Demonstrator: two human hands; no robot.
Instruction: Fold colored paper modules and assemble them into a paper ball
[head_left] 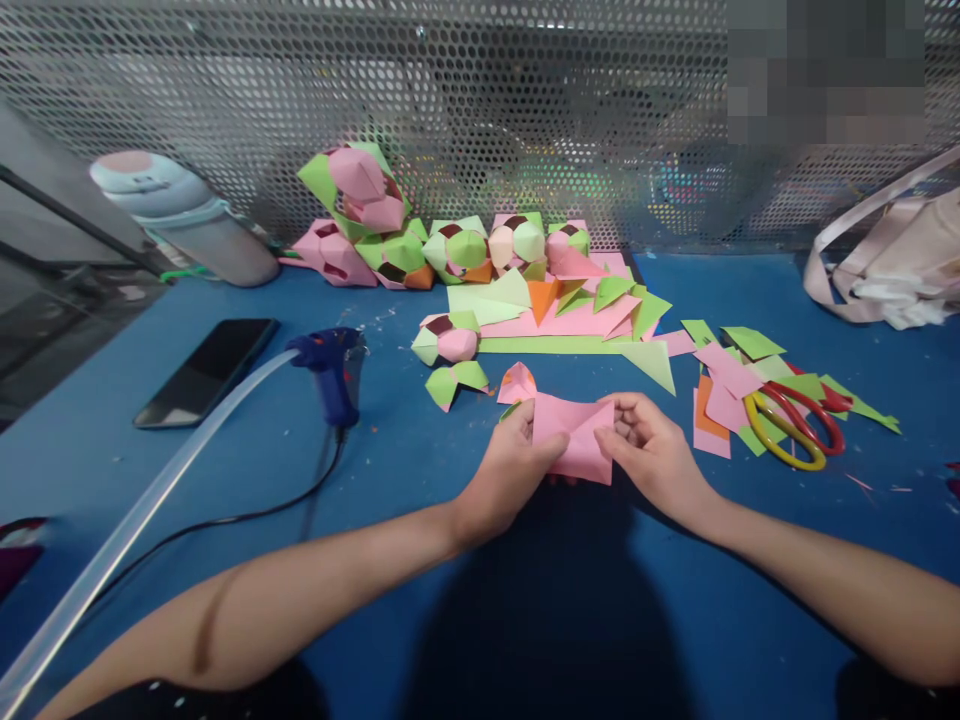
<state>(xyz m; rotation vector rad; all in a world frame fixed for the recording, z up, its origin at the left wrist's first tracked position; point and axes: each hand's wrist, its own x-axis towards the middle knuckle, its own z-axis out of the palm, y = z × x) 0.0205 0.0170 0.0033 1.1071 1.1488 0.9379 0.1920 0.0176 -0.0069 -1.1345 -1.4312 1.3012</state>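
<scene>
A square of pink paper (576, 440) with a faint crease is held above the blue table between both hands. My left hand (517, 455) pinches its left side, thumb on the front face. My right hand (649, 450) grips the right edge the same way, with its fingers curled behind. Just beyond the paper lie a small folded pink piece (516, 383) and a green folded piece (455, 382). Behind them sits a pink and green folded paper ball (448, 338).
A blue glue gun (330, 375) with a long clear glue stick (150, 520) lies left, near a phone (208, 372) and a bottle (187, 220). Scissors (795, 425) rest among paper scraps at right. Several paper balls (457, 248) line the perforated metal panel (480, 110).
</scene>
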